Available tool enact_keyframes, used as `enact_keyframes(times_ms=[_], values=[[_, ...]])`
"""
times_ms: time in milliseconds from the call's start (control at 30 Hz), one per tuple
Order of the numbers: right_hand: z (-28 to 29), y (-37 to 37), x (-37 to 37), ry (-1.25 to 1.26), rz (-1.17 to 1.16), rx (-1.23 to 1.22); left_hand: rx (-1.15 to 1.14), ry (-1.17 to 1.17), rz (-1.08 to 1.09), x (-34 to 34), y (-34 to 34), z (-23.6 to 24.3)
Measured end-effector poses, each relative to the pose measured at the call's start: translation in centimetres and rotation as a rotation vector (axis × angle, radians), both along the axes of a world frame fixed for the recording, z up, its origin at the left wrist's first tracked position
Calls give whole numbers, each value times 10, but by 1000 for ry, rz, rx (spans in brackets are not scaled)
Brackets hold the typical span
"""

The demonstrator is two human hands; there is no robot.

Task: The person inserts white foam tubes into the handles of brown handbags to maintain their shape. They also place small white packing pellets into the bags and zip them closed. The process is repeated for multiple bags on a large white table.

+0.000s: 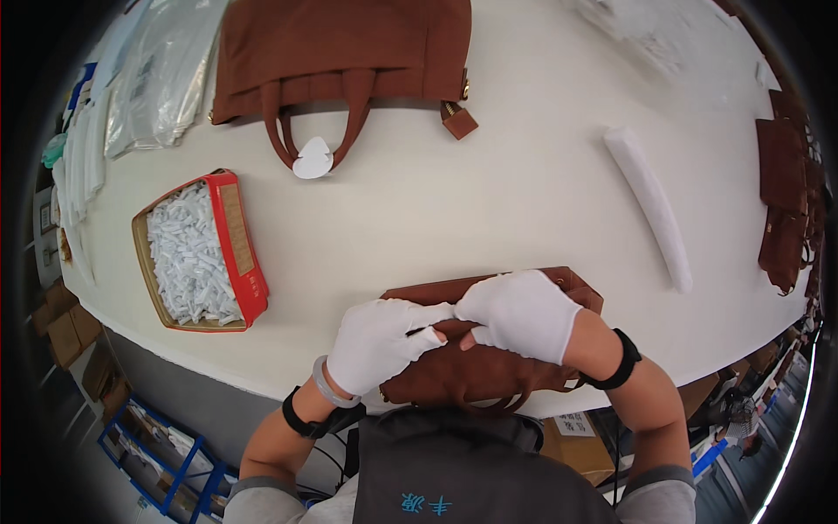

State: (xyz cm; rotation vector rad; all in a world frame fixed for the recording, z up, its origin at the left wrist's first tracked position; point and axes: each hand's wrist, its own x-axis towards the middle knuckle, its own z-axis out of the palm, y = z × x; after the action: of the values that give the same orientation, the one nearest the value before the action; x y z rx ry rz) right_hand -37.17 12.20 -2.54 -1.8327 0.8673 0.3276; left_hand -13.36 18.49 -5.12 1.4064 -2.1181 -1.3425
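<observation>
Brown bag (463,362) lying on the white table (419,227), close to the person (471,472). Long way going left to right, right end tipped a bit away; handles (502,406) pointing back toward the person. Left hand (384,345) and right hand (519,316), in white gloves (532,332), both on the brown bag, fingertips almost meeting over its middle. Cannot tell about a tight pinch there, fingers partly hidden. Left of the brown bag, a red box (253,297) full of little white bits (192,253). Right of it and farther off, a long white roll (650,210). Well past the brown bag, a big bag (349,44), also brown, with a white tag (314,159) at its handles. Far to the right, a pile of bags (781,166).
</observation>
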Motion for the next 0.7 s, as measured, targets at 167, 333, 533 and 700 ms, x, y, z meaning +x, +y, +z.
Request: enact_keyframes(times_ms=[167,333,533,700], values=[[-13,-22,-92,-76,-129,-14,205,198,192,30,17,-14],[-21,-22,-126,-24,-294,42,446,237,484,21,16,-8],[-22,-7,-125,96,-546,177,572,298,739,3,27,-10],[-18,-4,-115,147,-554,90,295,106,689,-6,21,-11]])
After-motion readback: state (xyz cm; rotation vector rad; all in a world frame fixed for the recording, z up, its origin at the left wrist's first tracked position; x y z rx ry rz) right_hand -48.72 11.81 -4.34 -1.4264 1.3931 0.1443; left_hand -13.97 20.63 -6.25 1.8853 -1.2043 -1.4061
